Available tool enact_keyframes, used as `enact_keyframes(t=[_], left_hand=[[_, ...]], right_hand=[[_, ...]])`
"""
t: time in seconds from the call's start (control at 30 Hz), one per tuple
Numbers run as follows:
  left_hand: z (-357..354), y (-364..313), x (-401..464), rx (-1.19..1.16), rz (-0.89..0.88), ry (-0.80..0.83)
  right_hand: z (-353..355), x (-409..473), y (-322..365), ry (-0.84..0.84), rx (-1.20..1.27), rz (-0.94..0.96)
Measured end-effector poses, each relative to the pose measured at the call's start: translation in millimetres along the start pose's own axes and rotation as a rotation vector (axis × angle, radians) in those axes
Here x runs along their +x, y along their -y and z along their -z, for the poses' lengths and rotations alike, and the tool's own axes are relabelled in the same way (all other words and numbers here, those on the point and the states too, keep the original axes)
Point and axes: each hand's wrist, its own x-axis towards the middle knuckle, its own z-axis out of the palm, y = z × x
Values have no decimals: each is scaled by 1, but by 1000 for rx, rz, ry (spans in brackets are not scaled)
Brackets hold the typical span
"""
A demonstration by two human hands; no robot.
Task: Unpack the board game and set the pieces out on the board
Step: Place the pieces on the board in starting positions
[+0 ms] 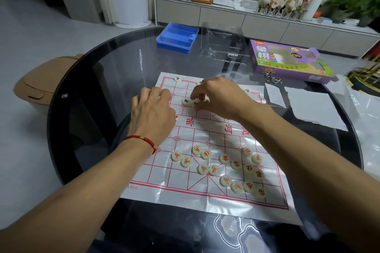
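Observation:
A glossy white xiangqi board sheet with red lines lies on the dark glass table. Several pale round pieces with red characters lie loose on its near half. A few black-character pieces sit on the far half, one at the far left corner. My left hand, a red cord on its wrist, rests palm down on the board's left edge; what its fingertips touch is hidden. My right hand hovers over the far half, its fingers pinching a black-character piece.
A blue plastic tray and a clear plastic insert stand at the table's far side. The purple game box lies at the far right, with white paper sheets and plastic wrap nearer. A tan bin stands left of the table.

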Motion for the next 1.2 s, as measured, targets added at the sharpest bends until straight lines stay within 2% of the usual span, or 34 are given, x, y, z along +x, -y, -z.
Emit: enact_keyframes(t=[0.23,0.4,0.47,0.87,1.2], left_hand=[[-2,1,1,0,-2,9],[-2,2,1,-21,-1,10],[-3,2,1,-21,-1,9],[-2,2,0,-26,-8,6],[-3,2,1,-23,-6,6]], right_hand=[[9,-5,-7,39,-41,-20],[31,-10,-61,-80,-26,-258],[30,-11,-73,-92,-37,-296],[16,6,-79,83,7,-324],[18,0,-82,64,-25,-286]])
